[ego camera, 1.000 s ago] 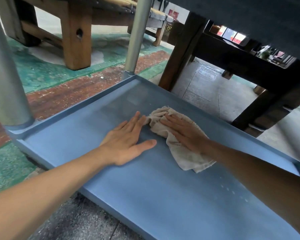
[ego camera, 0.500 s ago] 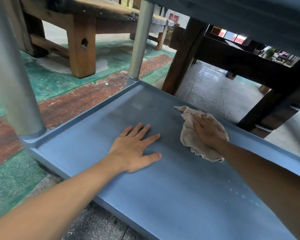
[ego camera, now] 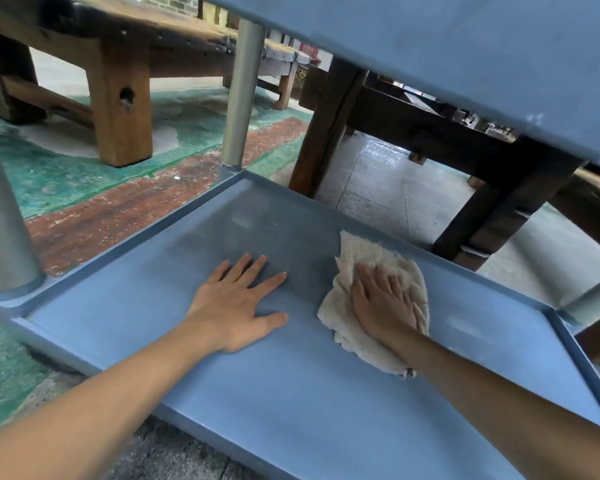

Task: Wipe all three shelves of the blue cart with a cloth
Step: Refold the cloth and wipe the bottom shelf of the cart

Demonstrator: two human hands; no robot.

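I look down at a low blue cart shelf (ego camera: pixel 291 393) with a raised rim. A crumpled off-white cloth (ego camera: pixel 371 258) lies on it toward the far right side. My right hand (ego camera: pixel 383 303) presses flat on the cloth, fingers spread over it. My left hand (ego camera: pixel 236 303) rests flat on the bare shelf to the left of the cloth, fingers apart, holding nothing. The underside of the shelf above (ego camera: pixel 465 57) fills the top right of the view.
Grey metal cart posts stand at the far corner (ego camera: pixel 243 95), the near left (ego camera: pixel 0 216) and the right (ego camera: pixel 593 299). Wooden benches (ego camera: pixel 118 98) and a dark table (ego camera: pixel 430 133) stand behind, on a green and red floor.
My right hand slid the cloth to the right along the far side of the shelf, then back toward me. My left hand stayed flat in place.
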